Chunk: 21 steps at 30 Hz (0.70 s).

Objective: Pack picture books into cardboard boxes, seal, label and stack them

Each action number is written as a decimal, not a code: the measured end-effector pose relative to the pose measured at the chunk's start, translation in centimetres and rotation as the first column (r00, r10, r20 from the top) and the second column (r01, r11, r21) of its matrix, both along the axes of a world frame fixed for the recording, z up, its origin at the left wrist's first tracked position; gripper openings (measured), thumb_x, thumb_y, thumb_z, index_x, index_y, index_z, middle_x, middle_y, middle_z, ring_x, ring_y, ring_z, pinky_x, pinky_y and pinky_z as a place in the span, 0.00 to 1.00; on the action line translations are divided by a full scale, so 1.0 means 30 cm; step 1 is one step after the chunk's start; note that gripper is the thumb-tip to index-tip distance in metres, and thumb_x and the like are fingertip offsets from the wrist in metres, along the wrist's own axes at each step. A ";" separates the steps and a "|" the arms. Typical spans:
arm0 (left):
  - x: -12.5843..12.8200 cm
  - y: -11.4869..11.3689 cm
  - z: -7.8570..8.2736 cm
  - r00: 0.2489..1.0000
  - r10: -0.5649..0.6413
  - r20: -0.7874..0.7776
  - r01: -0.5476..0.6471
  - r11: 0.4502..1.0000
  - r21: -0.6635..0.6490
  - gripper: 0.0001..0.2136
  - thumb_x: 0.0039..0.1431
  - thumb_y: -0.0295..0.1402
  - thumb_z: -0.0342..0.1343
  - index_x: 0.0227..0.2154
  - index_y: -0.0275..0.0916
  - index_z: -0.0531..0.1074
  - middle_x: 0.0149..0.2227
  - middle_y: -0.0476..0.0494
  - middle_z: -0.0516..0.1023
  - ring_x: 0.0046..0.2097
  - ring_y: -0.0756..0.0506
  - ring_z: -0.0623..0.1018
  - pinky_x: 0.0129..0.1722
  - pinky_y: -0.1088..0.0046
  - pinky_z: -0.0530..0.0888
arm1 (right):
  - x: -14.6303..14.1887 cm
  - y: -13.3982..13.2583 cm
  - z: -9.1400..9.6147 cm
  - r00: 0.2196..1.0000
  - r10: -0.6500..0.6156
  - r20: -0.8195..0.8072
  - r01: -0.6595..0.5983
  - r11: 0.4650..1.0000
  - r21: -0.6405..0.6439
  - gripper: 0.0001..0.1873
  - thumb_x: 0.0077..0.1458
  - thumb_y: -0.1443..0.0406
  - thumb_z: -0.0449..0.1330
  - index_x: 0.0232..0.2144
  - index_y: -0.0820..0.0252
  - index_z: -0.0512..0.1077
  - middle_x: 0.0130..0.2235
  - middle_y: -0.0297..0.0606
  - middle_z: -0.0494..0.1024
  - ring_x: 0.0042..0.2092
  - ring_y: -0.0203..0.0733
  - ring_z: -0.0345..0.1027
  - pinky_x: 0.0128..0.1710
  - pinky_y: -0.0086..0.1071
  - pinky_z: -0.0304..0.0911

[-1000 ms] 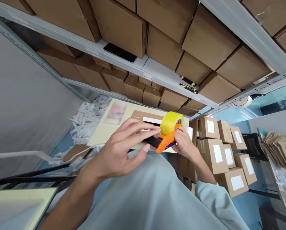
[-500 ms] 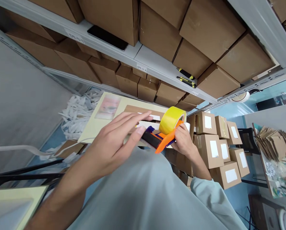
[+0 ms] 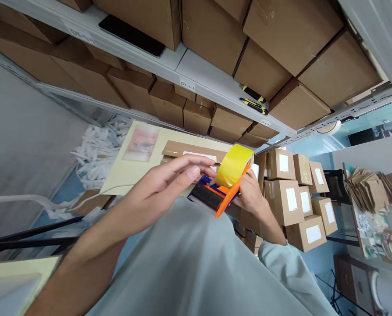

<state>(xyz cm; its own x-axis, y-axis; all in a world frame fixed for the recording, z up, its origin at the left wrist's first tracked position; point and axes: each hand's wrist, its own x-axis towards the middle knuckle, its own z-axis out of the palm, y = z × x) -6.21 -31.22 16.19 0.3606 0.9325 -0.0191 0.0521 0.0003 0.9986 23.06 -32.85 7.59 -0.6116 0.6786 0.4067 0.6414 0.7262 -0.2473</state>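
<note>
My right hand [image 3: 250, 191] grips an orange and dark blue tape dispenser [image 3: 229, 193] loaded with a roll of yellow tape [image 3: 233, 164]. The dispenser's black roller and toothed edge point left, toward my lap. My left hand [image 3: 172, 175] reaches in from the left, its fingers together and slightly bent, the thumb apart from them. Its fingertips are at the left side of the tape roll; whether they touch it I cannot tell. Behind the hands, a brown cardboard box [image 3: 176, 148] with a white label lies on the pale yellow table [image 3: 117, 171].
Shelves [image 3: 209, 81] full of cardboard boxes run above the table, holding a black flat device [image 3: 132, 35] and yellow-black cutters [image 3: 253, 105]. Labelled boxes [image 3: 284, 202] are stacked at the right. White paper scraps [image 3: 97, 149] heap at the left, near a white cable [image 3: 28, 199].
My left fingers have bent and moved closer to the tape roll. The dispenser has turned slightly, showing more of its roller and toothed edge. The view has shifted a little.
</note>
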 end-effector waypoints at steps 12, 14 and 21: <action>0.006 0.040 -0.024 0.966 -0.140 0.217 0.176 0.972 -0.154 0.22 0.73 0.55 0.59 0.36 0.41 0.86 0.42 0.41 0.86 0.48 0.40 0.83 0.55 0.63 0.78 | -0.016 -0.009 -0.002 0.999 0.020 0.026 -0.022 0.996 0.088 0.05 0.74 0.63 0.59 0.45 0.54 0.76 0.42 0.42 0.85 0.46 0.50 0.79 0.56 0.47 0.68; 0.006 0.038 -0.024 0.965 -0.098 0.242 0.152 0.964 -0.216 0.21 0.70 0.54 0.62 0.35 0.41 0.87 0.43 0.41 0.87 0.49 0.40 0.83 0.56 0.63 0.78 | -0.020 -0.010 -0.004 1.000 0.018 0.017 -0.020 0.996 0.092 0.06 0.74 0.63 0.59 0.44 0.54 0.76 0.42 0.42 0.85 0.46 0.50 0.79 0.56 0.48 0.69; 0.025 0.059 -0.031 0.952 -0.054 0.302 0.151 0.940 -0.306 0.13 0.58 0.45 0.75 0.37 0.42 0.88 0.41 0.40 0.88 0.43 0.43 0.84 0.45 0.68 0.80 | -0.036 -0.005 -0.030 1.000 -0.027 0.007 0.028 1.000 -0.012 0.05 0.73 0.62 0.61 0.46 0.53 0.78 0.44 0.43 0.86 0.48 0.51 0.80 0.56 0.50 0.71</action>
